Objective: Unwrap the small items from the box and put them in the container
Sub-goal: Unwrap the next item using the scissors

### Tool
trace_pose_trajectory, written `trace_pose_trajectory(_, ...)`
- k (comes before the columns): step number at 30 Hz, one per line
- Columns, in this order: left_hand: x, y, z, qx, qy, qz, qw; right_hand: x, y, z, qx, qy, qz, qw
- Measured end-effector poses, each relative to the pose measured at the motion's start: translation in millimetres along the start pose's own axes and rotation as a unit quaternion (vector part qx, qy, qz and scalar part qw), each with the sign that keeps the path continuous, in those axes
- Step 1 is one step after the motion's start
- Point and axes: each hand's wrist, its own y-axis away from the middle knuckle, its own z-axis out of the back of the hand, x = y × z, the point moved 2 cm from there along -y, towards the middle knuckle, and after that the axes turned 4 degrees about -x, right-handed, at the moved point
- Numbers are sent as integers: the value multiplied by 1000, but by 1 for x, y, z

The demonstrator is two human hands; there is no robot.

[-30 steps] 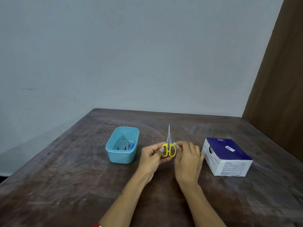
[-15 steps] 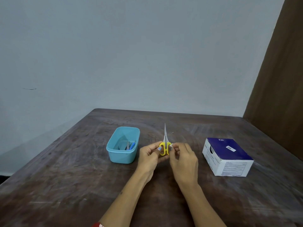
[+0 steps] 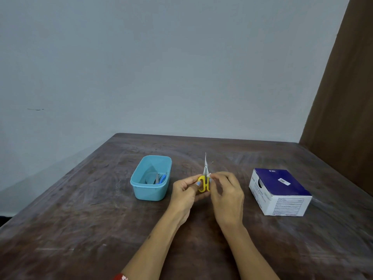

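A person's two bare hands meet above the middle of a dark wooden bench (image 3: 84, 229), working on one small item. The left hand (image 3: 186, 191) curls its fingers round a small yellow item (image 3: 203, 183), whose pale wrapper (image 3: 205, 165) stands up from it in a narrow strip pointing away from the person, so the long axis runs straight ahead, roughly upright in the picture. The right hand (image 3: 227, 196) sits just to the right of it, its fingertips (image 3: 212, 175) curled in and pinching what looks like a white edge of the wrapper at the top of the yellow part. Both hands touch the item, so neither is nearer. The teal container (image 3: 150, 194) stands just to the left of the left hand, and a few blue and grey pieces lie inside it; they are too small to identify. The box (image 3: 286, 205), white with a dark blue top, rests well to the right of the right hand, with a round opening on its left face. The letters "BD" can be read on the blue top, near a small white label; the print on the white sides is too small to read. Judging from this, the unwrapping is in progress, and the drop would go leftward, on the left hand's side.
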Motion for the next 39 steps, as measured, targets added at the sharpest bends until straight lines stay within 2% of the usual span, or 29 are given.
trace_pose_trajectory(8, -4, -1, 3, -18, 35, 17, 999, 3, 5, -6, 63, 15, 53, 996)
trace_pose_trajectory(14, -4, 4, -4, 31, 21, 57, 998, 3, 2, -3, 17, 9, 63, 998)
trace_pose_trajectory(19, -3, -1, 1, 2, 38, 62, 997, 0, 5, -7, 64, -8, 47, 997)
trace_pose_trajectory(23, -3, 1, -1, 15, 37, 48, 998, 1, 3, -5, 34, -3, 53, 998)
trace_pose_trajectory(29, -4, -1, 1, -10, 27, 34, 999, 3, 5, -5, 48, 22, 51, 997)
trace_pose_trajectory(34, -3, 4, -3, 26, -3, 47, 999, 2, 1, -2, -2, 33, 50, 998)
trace_pose_trajectory(39, -3, 1, 1, -5, 9, 36, 999, 1, 5, -5, 44, 36, 28, 998)
